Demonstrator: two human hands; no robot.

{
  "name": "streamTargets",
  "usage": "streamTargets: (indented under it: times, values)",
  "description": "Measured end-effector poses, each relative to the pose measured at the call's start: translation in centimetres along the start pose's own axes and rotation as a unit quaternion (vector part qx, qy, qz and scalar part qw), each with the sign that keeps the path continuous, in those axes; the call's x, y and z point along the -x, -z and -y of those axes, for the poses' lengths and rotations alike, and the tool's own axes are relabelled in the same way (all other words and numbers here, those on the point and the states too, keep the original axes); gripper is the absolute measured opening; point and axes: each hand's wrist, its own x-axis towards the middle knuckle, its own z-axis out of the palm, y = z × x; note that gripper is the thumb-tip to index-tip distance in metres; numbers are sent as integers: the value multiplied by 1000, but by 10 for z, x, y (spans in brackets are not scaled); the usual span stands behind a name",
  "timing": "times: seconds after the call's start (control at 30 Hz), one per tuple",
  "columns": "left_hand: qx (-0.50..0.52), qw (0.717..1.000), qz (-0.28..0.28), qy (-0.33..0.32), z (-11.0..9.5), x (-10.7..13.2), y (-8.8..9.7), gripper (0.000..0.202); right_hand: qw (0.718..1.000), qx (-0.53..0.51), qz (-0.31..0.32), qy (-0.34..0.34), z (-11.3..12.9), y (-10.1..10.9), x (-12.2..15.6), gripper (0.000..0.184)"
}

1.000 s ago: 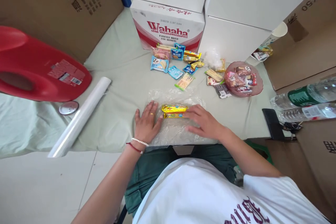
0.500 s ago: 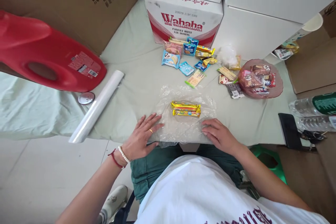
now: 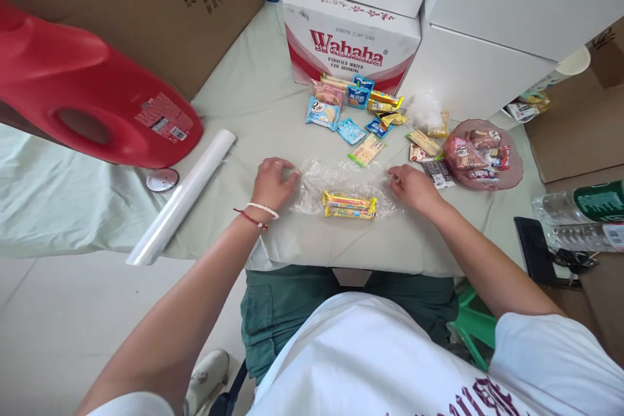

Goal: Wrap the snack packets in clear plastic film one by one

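Left hand (image 3: 273,183): fingers curled in tight, nearly a fist, thumb and fingertips closed on the left edge of the clear film (image 3: 341,177). Bead bracelet and red cord on that wrist.

Right hand (image 3: 413,184): also curled, fingertips pinched on the film's right edge, palm down, wrist low over the desk (image 3: 244,136).

Film is bunched and wrinkled between the two hands, its near part lying over the snack bars (image 3: 349,205). Two yellow bars, side by side and touching, long axis parallel to the desk's near edge. They sit about mid-width, near that edge, between the hands and slightly closer to the person than either hand. Neither hand touches the bars directly.

Rest of the desk:
- film roll (image 3: 182,195) lies diagonally toward the left side, one end overhanging the near edge
- small metal disc (image 3: 162,179) just beside the roll
- red jug (image 3: 88,97) on its side at the left edge
- Wahaha carton (image 3: 351,45) at the far edge, loose snack packets (image 3: 351,110) in front of it
- pink bowl (image 3: 507,172) full of wrapped snacks toward the right, near the right hand but apart from it
- water bottles (image 3: 585,208) and a dark phone (image 3: 531,244) off the right edge
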Motion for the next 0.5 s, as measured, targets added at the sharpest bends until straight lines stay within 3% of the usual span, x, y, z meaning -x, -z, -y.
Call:
streamTargets:
  times: [0.07, 0.17, 0.23, 0.27, 0.33, 0.37, 0.43, 0.5]
  values:
    - [-12, 996, -82, 18, -1, 4, 12, 14, 998, 38, -37, 22, 7, 8, -13, 38]
    - [-48, 969, -243, 18, -11, 35, 33, 20, 992, 41, -41, 112, 30, 14, -35, 36]
    - [-91, 930, -349, -71, -26, 65, 38, 17, 981, 41, -11, 189, 48, 8, -50, 39]
    - [-101, 925, -335, -148, -36, 79, 36, 18, 976, 46, 7, 213, 58, 3, -57, 43]
    - [-100, 930, -207, -288, -54, 101, 23, 26, 972, 65, 33, 221, 74, -9, -68, 54]
    - [-106, 930, -144, -320, -62, 108, 13, 31, 974, 75, 40, 209, 80, -14, -73, 57]
    - [-130, 935, -55, -325, -70, 110, -8, 37, 979, 87, 52, 176, 88, -22, -80, 56]
    - [-156, 945, 4, -287, -71, 104, -24, 38, 982, 84, 73, 150, 91, -24, -86, 43]
